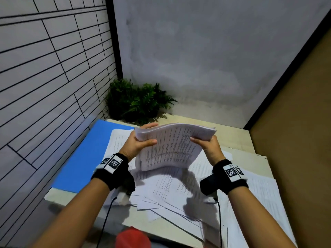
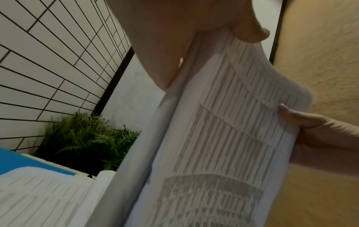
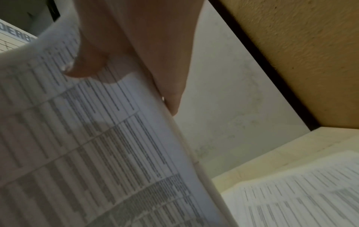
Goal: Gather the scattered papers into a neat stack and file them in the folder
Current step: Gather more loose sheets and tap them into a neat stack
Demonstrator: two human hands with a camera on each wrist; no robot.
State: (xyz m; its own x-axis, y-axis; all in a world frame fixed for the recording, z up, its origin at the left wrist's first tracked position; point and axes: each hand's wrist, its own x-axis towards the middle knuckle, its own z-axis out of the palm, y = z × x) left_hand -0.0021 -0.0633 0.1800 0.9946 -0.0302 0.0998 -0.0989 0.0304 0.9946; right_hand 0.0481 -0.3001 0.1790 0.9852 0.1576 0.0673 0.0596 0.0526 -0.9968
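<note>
Gripping the paper stack upright above the desk, left hand and right hand clamp opposite side edges, where the floppy, slippery sheets probably stay controlled; loose papers remain beside the blue folder.

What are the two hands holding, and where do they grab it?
A thick stack of white printed papers, held upright. The left hand grips its upper left edge, the right hand its upper right edge.
</note>
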